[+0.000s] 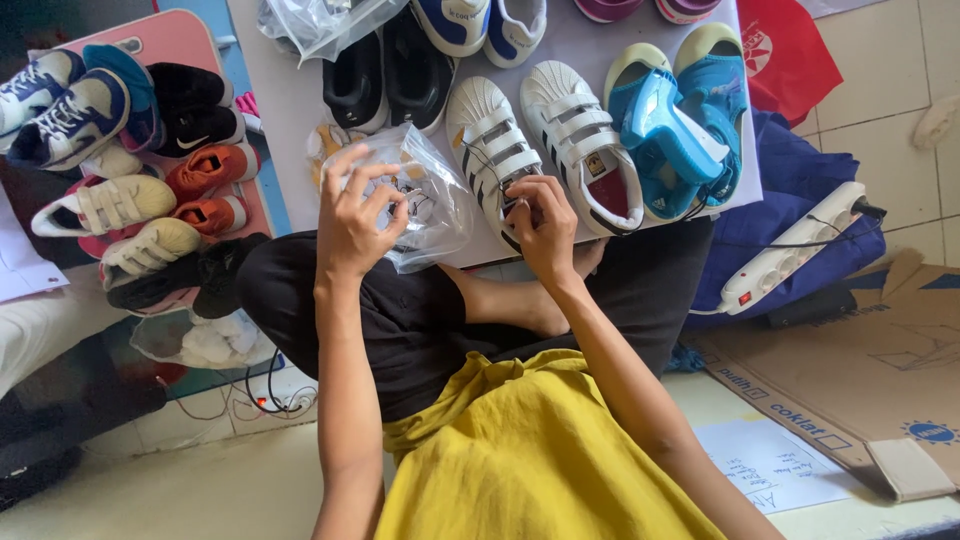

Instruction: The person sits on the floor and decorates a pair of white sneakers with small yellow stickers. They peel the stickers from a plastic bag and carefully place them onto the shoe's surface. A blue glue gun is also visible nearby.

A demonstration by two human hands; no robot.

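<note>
My left hand [352, 215] pinched the crinkly clear plastic bag [425, 195] — light, slippery, best gripped at its rim — while my right hand [540, 222] pinched the near white strapped sneaker [490, 150].

Pale tiled floor [905, 110] in daylight; flattened brown cardboard [860, 370] beside a white power strip [795, 250].

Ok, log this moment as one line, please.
left hand: grips clear plastic bag | right hand: on white strapped shoe | blue sandals beside | white board underneath
</note>
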